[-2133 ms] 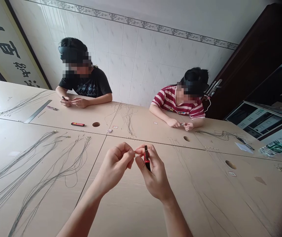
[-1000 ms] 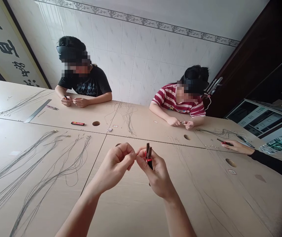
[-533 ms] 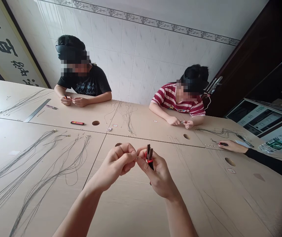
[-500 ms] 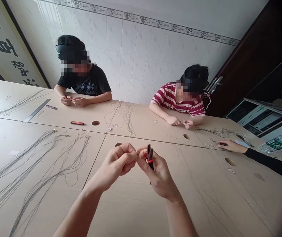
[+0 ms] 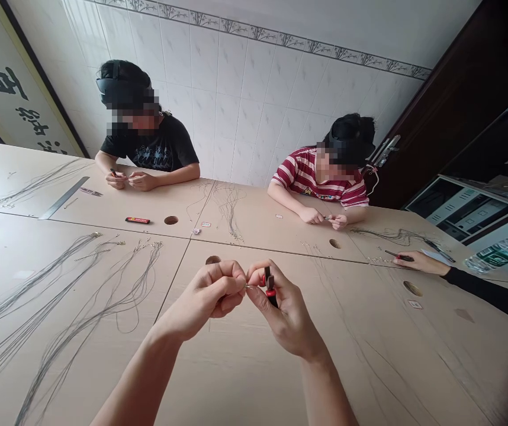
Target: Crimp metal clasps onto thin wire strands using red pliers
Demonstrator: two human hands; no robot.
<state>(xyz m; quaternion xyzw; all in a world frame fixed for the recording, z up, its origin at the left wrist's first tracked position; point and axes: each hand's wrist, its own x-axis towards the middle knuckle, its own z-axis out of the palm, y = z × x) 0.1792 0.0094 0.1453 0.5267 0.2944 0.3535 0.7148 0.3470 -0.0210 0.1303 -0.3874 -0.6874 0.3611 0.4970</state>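
Note:
My left hand (image 5: 212, 296) is closed in a pinch, its fingertips on a thin cord; a short end of it hangs below the fingers. Between my two hands a tiny metal piece (image 5: 248, 287) catches the light, too small to make out fully. My right hand (image 5: 287, 313) wraps round a pair of pliers (image 5: 270, 291) with dark jaws and red-and-black handles, jaws pointing up. Its thumb and forefinger reach to the metal piece, close against my left fingertips. Most of the pliers' handles are hidden in the palm.
Bundles of thin grey cords (image 5: 103, 305) with metal ends lie on the table (image 5: 245, 378) at left. Across sit two co-workers, hands busy. Another person's hand (image 5: 423, 262) holds a dark tool at right, near a plastic bottle (image 5: 500, 253). A ruler (image 5: 65, 197) and red-black packet (image 5: 137, 220) lie farther off.
The pliers' jaws have turned and dipped slightly in my right hand. The metal piece shows more clearly between my fingertips. Both hands otherwise stay in nearly the same place.

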